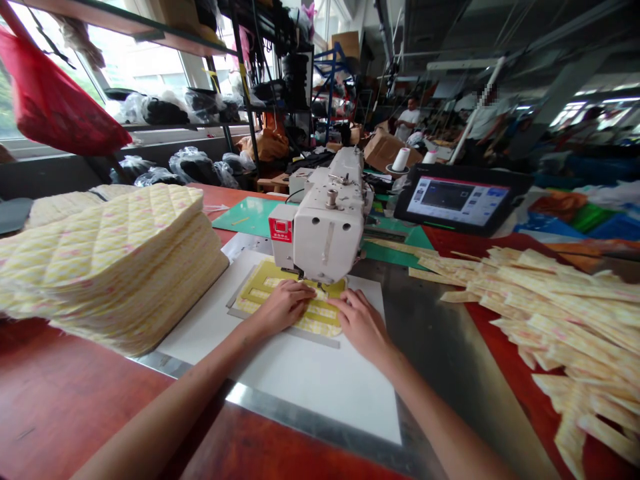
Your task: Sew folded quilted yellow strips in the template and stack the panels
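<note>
Pale yellow patterned fabric point(320, 327) lies beneath a yellow-green slotted template point(249, 288) under the head of a white sewing machine point(327, 233). My left hand point(287, 308) rests on the template with its fingers bent and close together, their tips on a pale bit of the fabric by the needle area. At the template's right edge, my right hand point(361, 323) has thumb and forefinger pinched at the fabric. The fingertips partly cover what they grip. Around the template runs a grey frame point(320, 340), set on a white sheet point(350, 400).
A tall stack of quilted yellow pieces point(115, 267) stands left. Many loose fabric strips point(545, 313) are heaped right. Behind the machine are a control screen point(457, 200), a thread cone point(401, 160) and a green board point(245, 215). People are in the background.
</note>
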Available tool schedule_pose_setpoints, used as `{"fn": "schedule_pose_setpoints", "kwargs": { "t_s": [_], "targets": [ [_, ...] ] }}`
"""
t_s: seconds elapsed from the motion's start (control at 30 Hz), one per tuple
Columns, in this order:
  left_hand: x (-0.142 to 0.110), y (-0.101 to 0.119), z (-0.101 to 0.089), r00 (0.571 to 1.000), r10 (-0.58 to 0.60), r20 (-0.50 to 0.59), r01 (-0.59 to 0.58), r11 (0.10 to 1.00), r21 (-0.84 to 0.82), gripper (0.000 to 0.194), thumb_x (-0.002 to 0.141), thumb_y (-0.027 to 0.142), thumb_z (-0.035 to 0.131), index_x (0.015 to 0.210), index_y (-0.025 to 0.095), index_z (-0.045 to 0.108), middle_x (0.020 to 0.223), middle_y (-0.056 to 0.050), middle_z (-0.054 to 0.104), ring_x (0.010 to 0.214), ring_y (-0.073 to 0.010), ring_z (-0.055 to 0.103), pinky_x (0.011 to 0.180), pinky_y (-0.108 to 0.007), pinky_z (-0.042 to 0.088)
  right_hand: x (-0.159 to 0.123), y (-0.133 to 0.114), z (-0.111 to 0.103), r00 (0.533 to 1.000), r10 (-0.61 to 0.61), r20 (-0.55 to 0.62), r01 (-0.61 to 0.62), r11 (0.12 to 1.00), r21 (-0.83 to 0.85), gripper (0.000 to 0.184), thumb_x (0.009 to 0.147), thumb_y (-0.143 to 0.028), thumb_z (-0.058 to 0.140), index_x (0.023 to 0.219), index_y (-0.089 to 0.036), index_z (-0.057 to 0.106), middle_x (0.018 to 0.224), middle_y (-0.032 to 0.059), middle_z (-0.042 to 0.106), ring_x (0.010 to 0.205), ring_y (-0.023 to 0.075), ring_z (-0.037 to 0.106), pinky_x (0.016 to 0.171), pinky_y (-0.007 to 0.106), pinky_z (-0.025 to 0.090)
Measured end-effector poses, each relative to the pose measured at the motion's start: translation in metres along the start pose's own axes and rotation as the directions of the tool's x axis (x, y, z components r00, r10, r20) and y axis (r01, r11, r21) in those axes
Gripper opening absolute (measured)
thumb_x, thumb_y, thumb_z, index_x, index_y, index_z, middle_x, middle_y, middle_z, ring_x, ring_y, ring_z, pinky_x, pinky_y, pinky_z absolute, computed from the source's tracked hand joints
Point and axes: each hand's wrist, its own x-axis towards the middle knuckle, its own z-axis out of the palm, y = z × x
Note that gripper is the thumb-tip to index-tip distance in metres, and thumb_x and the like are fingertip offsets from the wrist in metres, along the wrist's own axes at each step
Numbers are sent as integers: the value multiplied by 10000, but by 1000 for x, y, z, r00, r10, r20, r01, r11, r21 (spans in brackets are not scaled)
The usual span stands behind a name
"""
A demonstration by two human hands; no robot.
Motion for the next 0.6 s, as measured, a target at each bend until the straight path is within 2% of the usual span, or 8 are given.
{"fn": "schedule_pose_setpoints", "kwargs": {
  "t_s": [0.13,0.33,0.6],
  "targets": [
    [6,2,9,999,-15,-37,13,999,-48,348,914,67,525,1142,193,755,1160,-75,767,1070,-236,694,982,-384,523,-4,6,-5,1000,18,4,-18,999,30,407,932,-39,519,1210,-257,721,1035,66,638,1028,254,596,938,431,563],
    [16,-7,18,995,-57,-87,51,996,-73,381,857,14,514,1077,176,781,1108,-81,783,1007,-230,721,949,-360,555,2,15,-6,1000,1,-4,-1,1000,-4,431,918,-29,523,1224,-264,716,1062,74,645,1040,250,597,936,414,572],
    [16,-17,8,988,-85,-130,77,995,-63,371,846,26,518,1046,173,794,988,-82,795,895,-222,704,863,-350,576,9,6,4,997,-80,2,80,997,-3,366,964,-74,505,1249,-210,691,1009,70,649,997,233,620,898,373,571]
  ]
}}
